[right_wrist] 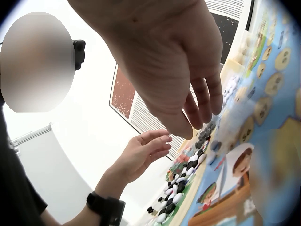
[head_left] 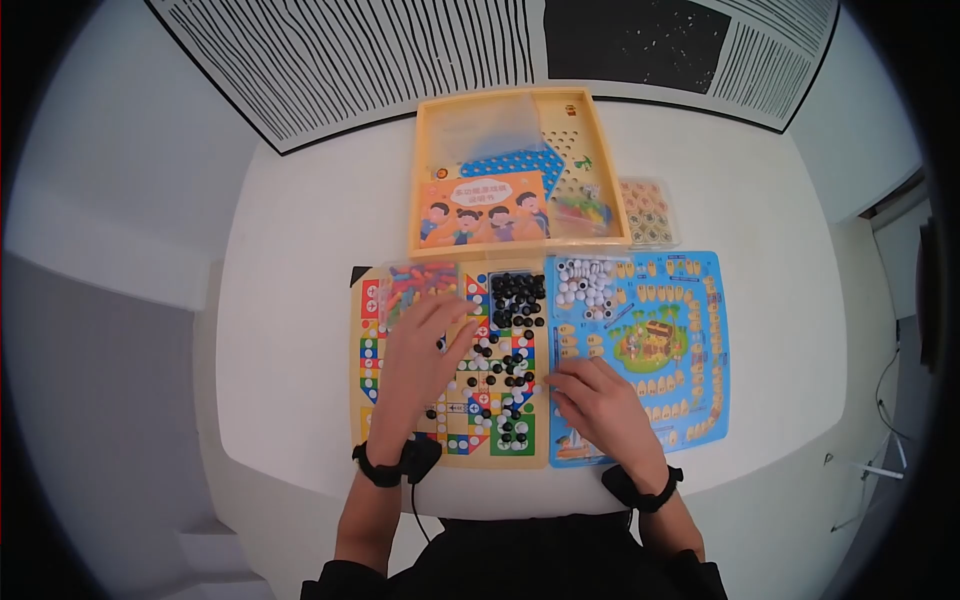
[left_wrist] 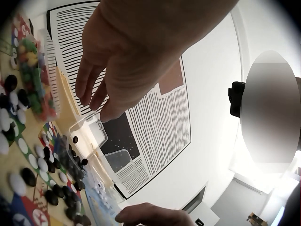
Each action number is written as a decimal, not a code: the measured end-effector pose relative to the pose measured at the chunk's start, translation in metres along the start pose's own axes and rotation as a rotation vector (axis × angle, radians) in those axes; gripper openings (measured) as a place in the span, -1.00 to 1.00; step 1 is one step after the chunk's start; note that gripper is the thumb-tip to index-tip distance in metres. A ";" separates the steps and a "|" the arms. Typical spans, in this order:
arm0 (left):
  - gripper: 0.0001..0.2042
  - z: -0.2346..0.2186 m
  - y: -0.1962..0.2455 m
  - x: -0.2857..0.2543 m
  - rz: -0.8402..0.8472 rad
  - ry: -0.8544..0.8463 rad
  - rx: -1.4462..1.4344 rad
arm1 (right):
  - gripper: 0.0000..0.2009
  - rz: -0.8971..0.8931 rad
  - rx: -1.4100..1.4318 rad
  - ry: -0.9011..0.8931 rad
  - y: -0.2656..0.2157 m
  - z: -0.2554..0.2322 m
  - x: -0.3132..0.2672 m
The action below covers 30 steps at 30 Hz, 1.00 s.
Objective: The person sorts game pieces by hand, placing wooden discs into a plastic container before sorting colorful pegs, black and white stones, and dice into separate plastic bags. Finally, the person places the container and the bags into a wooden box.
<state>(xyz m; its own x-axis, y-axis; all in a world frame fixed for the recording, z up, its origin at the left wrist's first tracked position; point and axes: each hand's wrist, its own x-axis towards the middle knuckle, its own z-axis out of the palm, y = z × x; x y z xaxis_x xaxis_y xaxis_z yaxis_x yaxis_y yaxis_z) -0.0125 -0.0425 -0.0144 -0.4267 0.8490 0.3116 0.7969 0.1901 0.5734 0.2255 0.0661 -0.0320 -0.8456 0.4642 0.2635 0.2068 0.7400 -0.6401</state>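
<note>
My left hand (head_left: pixel 425 345) hovers over the left half of a colourful game board (head_left: pixel 365 400), its fingers loosely extended and nothing visible in them. In the left wrist view, its fingertips overlap a clear plastic box (left_wrist: pixel 104 134). Loose black and white game pieces (head_left: pixel 512 381) lie scattered over the board between the hands. My right hand (head_left: pixel 605 405) is over the near left part of a blue game board (head_left: pixel 700 345), fingers slightly bent toward the seam. No piece shows between its fingers in the right wrist view. Black pieces (head_left: pixel 518 298) fill a clear box at the back.
White pieces (head_left: pixel 585 288) sit in another clear box on the blue board. Coloured pegs (head_left: pixel 423 280) lie in clear packaging at the back left. Behind stands a yellow tray (head_left: pixel 421 150) with an orange booklet (head_left: pixel 482 210); beside it are round printed pieces (head_left: pixel 647 212).
</note>
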 end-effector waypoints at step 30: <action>-0.76 0.033 0.015 -0.062 0.060 -0.150 -0.014 | -0.75 0.107 -0.066 -0.024 0.016 -0.032 0.021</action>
<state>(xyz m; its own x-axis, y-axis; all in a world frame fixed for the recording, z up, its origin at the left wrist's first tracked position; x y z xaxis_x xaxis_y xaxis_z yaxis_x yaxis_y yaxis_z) 0.0397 -0.0756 -0.0501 -0.3089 0.9229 0.2298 0.8127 0.1307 0.5678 0.2266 0.1030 -0.0134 -0.8284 0.5309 0.1786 0.3274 0.7176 -0.6147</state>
